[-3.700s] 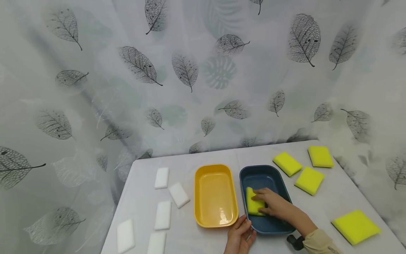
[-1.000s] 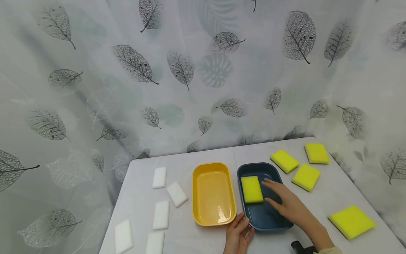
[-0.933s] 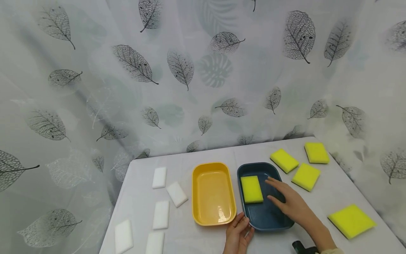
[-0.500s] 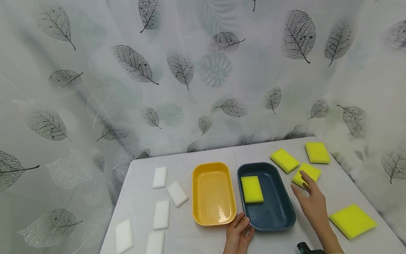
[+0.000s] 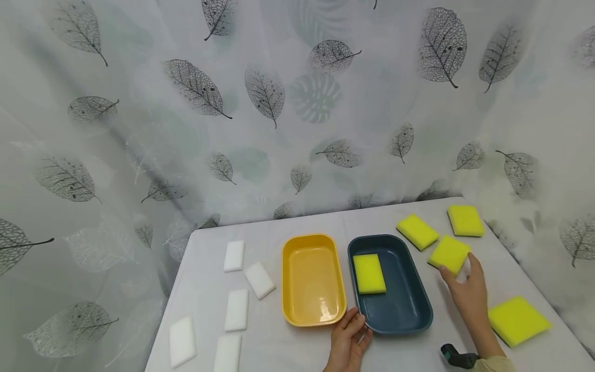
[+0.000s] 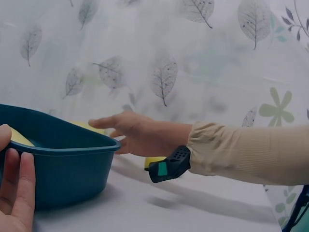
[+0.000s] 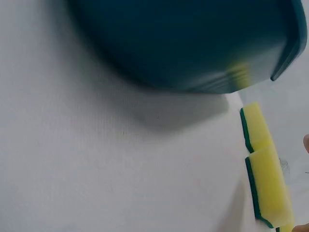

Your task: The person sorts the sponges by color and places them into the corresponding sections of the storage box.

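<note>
My left hand [image 5: 345,341] rests at the near left corner of the dark blue tray [image 5: 404,310]. In the left wrist view, straight fingers [image 6: 25,181] lie against the tray's outer wall. A yellow sponge [image 5: 369,274] with a dark underside lies inside that tray, by its left wall. My right hand [image 5: 469,292] is over another yellow sponge [image 5: 450,253] on the table, thumb and fingers spread at its near edges. The right wrist view shows two sponges [image 7: 270,186] side by side, with fingertips [image 7: 306,143] at the frame's right edge.
A yellow tray [image 5: 313,323] stands left of the blue one. Several white sponge blocks [image 5: 237,310] lie at the left. More yellow sponges lie at the back right [image 5: 466,221] and near the right edge [image 5: 519,320]. A leaf-print curtain [image 5: 297,103] hangs behind the table.
My right hand let go of the yellow sponge in the blue tray, left the tray and moved right to a sponge on the table. My left hand stays at the tray's corner.
</note>
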`<move>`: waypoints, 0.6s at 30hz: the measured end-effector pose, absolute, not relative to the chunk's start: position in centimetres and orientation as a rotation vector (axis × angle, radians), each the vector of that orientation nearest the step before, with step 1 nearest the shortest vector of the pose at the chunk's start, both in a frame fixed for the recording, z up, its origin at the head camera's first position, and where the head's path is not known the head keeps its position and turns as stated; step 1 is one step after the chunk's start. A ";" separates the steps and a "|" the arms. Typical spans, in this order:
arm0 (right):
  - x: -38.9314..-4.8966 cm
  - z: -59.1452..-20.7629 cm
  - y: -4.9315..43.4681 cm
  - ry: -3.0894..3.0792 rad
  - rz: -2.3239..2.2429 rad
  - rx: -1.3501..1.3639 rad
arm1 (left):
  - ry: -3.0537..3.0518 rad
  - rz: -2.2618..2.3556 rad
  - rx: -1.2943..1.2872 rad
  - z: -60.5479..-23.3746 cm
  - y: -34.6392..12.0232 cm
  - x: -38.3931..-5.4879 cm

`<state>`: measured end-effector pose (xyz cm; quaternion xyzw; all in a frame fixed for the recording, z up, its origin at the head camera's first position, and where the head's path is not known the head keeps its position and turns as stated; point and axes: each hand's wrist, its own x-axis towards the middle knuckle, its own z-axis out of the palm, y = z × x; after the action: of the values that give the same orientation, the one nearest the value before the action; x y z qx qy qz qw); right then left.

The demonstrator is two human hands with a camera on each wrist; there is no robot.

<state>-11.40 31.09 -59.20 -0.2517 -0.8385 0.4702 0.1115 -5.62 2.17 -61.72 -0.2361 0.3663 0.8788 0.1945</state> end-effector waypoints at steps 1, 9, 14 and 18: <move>-11.6 -59.5 31.3 -2.476 1.369 -0.725 | 1.028 2.465 -0.658 -61.7 2.2 -5.6; -12.8 -61.2 32.2 -2.536 1.304 -0.646 | 1.046 2.455 -0.659 -61.8 2.3 -5.4; -13.5 -61.8 32.3 -2.562 1.208 -0.617 | 1.058 2.448 -0.652 -61.8 2.5 -5.4; -13.5 -62.0 32.2 -2.575 1.145 -0.607 | 1.060 2.449 -0.647 -61.7 2.6 -5.4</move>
<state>-13.47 32.24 -61.96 -0.2089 -0.8857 0.3939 0.1293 -5.37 2.57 -61.74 -0.2311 0.3787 0.8744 0.1966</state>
